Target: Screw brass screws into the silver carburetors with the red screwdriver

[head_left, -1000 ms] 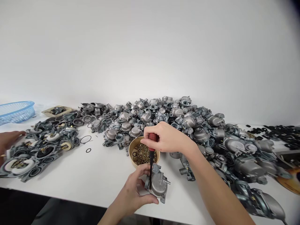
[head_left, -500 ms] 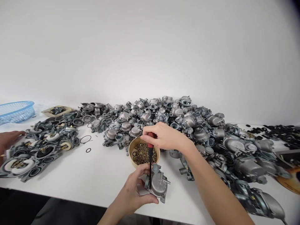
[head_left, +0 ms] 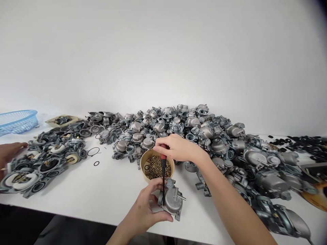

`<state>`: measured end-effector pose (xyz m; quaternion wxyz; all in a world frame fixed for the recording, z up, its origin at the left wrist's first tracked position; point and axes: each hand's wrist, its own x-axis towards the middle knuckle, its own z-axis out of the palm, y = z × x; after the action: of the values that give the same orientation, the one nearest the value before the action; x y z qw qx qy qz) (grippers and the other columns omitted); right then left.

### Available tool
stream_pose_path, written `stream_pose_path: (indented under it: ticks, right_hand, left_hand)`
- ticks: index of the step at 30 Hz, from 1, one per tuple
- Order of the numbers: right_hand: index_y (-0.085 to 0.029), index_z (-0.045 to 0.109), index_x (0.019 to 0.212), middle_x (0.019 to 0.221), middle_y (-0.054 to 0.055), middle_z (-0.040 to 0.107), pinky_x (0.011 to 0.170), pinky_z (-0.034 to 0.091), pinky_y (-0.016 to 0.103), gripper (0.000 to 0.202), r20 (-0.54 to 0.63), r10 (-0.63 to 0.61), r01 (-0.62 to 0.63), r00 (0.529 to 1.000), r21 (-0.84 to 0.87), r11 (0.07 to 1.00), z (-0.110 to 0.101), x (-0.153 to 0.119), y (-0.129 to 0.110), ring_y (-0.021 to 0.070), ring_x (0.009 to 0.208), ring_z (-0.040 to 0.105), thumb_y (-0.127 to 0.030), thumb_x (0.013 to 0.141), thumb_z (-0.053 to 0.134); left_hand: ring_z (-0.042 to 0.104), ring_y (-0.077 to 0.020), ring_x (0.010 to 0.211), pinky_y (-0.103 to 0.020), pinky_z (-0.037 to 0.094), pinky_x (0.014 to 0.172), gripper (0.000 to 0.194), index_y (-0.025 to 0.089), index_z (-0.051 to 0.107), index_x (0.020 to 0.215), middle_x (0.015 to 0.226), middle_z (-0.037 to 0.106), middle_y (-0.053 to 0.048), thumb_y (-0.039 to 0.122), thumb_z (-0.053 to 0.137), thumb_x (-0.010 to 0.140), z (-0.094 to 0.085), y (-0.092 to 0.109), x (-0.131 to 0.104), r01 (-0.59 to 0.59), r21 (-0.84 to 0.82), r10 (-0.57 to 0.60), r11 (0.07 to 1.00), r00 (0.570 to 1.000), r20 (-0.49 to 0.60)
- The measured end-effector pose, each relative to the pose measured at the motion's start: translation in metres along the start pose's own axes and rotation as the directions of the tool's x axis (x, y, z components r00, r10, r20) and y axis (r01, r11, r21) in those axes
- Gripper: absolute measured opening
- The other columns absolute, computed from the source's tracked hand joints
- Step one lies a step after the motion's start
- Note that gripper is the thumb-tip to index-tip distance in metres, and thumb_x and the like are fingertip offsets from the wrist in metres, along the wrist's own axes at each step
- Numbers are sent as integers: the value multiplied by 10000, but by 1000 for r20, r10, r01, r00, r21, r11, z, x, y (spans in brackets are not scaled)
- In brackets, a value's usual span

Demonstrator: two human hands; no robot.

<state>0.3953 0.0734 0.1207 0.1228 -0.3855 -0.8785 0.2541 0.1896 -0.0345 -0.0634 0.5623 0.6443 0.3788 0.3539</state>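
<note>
Near the table's front edge, my left hand (head_left: pixel 146 206) is closed round the left side of a grey metal carburetor (head_left: pixel 174 200), whose rounded bowl faces up. My right hand (head_left: pixel 176 147) grips the red handle of a screwdriver (head_left: pixel 164 177) from above. Its dark shaft stands nearly upright, and the tip rests at the carburetor's left edge beside the bowl; the screw under it is too small to make out. Just behind the carburetor stands a round tan bowl (head_left: pixel 143 172) holding many small brass-coloured screws (head_left: pixel 157 166).
A large heap of carburetors (head_left: pixel 158 127) spreads across the back and right. At left lie open carburetor bodies (head_left: pixel 48 163) with white floats, close to another person's hand (head_left: pixel 10 153). Black rings (head_left: pixel 96 163), a blue basket (head_left: pixel 19 121) and black parts (head_left: pixel 304 144) lie farther out.
Almost nothing differs. My right hand's fingers have shifted slightly on the screwdriver handle, while the carburetor and my left hand stay in place.
</note>
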Motion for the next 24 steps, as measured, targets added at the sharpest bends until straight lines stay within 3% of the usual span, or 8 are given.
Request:
stream_pose_path:
  ticks: [24]
  right_hand:
    - [-199, 663, 933, 834, 10, 765, 654, 388, 291, 361, 38, -102, 98, 994, 87, 991, 1, 4, 4, 137, 638, 585, -444, 1138, 494]
  left_hand:
    - [578, -433, 1425, -443, 544, 962, 858, 301, 592, 1468, 1548, 655, -162, 457, 1040, 753, 0, 7, 2, -12, -20, 13, 1000, 1000, 28]
